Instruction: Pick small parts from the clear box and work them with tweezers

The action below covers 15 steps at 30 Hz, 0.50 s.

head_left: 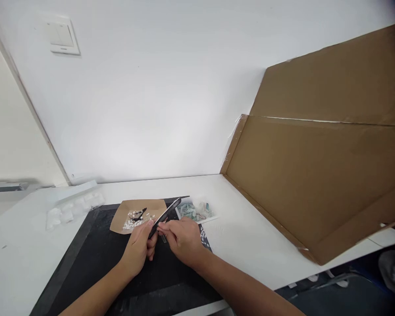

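My left hand is wrapped round the lower end of a long, narrow black object, which points up and to the right. Its exact kind does not show. Against the side of that object, my right hand has its fingers pinched together. A small greyish strip shows just below the right fingertips; whether they grip it I cannot tell. Just behind my left hand, a brown paper tray bears many small white pieces and some black scraps.
Beneath my hands lies a black mat on the white table. A white tray with greenish, clear bits is beyond my right hand. Clear plastic packaging sits at left. A large cardboard sheet stands at right.
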{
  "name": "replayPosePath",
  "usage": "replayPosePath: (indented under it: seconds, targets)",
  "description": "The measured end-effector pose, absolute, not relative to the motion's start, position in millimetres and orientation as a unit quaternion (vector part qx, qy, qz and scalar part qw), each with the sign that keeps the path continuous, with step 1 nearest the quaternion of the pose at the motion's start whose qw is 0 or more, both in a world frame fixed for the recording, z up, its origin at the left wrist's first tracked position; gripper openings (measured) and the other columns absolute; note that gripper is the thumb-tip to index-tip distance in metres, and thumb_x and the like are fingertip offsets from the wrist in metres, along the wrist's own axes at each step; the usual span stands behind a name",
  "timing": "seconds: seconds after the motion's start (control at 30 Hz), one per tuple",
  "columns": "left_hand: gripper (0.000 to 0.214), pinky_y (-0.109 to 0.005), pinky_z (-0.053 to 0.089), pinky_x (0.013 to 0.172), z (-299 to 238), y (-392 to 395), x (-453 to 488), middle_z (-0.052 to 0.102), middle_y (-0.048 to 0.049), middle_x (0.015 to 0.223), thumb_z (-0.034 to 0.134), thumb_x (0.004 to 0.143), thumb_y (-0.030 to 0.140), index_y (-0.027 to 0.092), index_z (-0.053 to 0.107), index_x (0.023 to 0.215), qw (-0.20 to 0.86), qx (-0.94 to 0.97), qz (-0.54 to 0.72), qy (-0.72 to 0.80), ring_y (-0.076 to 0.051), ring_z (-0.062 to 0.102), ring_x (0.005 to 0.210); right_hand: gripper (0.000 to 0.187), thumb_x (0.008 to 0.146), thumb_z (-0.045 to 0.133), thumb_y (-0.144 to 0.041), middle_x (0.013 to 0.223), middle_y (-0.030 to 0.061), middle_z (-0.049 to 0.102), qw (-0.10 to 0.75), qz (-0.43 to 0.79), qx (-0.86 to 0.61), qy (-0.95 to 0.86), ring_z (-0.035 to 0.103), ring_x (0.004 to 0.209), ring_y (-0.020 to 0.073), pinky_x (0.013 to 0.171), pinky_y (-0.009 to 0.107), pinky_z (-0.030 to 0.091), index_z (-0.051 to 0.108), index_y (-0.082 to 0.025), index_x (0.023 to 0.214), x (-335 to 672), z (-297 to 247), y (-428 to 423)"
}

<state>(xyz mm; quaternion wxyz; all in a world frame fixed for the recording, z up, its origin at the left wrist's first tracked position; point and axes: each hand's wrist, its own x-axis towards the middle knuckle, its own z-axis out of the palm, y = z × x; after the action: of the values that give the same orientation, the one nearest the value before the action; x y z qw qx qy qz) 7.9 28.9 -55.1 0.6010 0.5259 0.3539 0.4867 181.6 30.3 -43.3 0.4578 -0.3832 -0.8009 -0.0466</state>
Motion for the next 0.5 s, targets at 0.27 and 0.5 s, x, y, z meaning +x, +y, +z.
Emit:
replayPosePath:
  seconds: [0.27,0.5]
  targets:
    - [0.048,-0.020,0.040,0.033,-48.2,26.2,8.0,0.033,0.0113,0.051,0.051,0.097,0.063,0.018,0.055,0.080,0.584,0.546,0.470,0.374,-0.006,0.027,0.034,0.027,0.106,0.054,-0.029,0.075,-0.0019,0.078,0.452,-0.023,-0.403,-0.796,0.070,0.066,0.0138,0.072,0.027,0.040,0.071,-0.024,0.085,187.1,-37.9,32.9]
    - [0.051,-0.021,0.039,0.038,-44.1,22.8,6.3,0.035,0.0093,0.053,0.047,0.100,0.063,0.020,0.049,0.073,0.531,0.601,0.457,0.384,-0.007,0.032,0.037,0.018,0.103,0.058,-0.029,0.077,-0.0002,0.077,0.509,-0.004,-0.430,-0.745,0.068,0.067,0.0158,0.072,0.028,0.046,0.071,-0.025,0.093,195.5,-35.3,37.5]
